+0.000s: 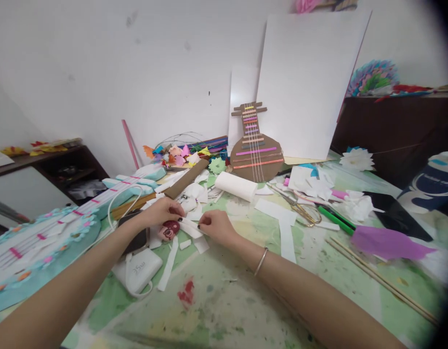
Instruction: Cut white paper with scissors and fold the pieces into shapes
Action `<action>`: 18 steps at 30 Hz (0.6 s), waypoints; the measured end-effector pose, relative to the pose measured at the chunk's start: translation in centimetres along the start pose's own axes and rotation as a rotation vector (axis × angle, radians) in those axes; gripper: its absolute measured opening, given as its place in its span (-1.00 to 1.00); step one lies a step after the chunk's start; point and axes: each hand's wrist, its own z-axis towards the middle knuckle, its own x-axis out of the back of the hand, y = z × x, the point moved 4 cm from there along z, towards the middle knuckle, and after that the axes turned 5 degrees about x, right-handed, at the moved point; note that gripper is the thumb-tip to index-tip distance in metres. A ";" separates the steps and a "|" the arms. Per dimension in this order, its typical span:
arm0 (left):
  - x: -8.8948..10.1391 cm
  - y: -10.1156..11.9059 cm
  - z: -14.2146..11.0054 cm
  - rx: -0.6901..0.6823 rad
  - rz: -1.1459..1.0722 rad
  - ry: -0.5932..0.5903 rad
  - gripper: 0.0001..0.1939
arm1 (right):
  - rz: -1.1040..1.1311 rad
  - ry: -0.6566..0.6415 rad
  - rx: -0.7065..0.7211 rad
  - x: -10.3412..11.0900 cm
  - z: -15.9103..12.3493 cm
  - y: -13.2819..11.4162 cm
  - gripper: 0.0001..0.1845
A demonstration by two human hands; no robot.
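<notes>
A short white paper strip (190, 228) spans the gap between my hands, just above the table. My left hand (162, 212) has its fingers closed on the strip's left end. On the other end, the thumb and fingers of my right hand (218, 227) are pinched together. A small dark-red and pink object (169, 230) lies under my left fingers; its kind is unclear. Loose paper strips (168, 264) rest in front of it. A white roll of paper (236, 186) lies behind my right hand, and a longer cut paper piece (287, 235) is to its right.
Scissors (303, 213), a green pen (336, 220), purple paper (389, 242) and wooden sticks (383, 281) are on the right. A white power bank-like block (142, 271) with a cable is at left, beside a blue paper instrument (45, 242). A cardboard lute (258, 157) leans behind.
</notes>
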 end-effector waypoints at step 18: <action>0.3 -0.7 2.1 0.077 0.136 -0.136 -0.74 | -0.063 0.014 0.008 -0.3 0.2 0.1 -0.83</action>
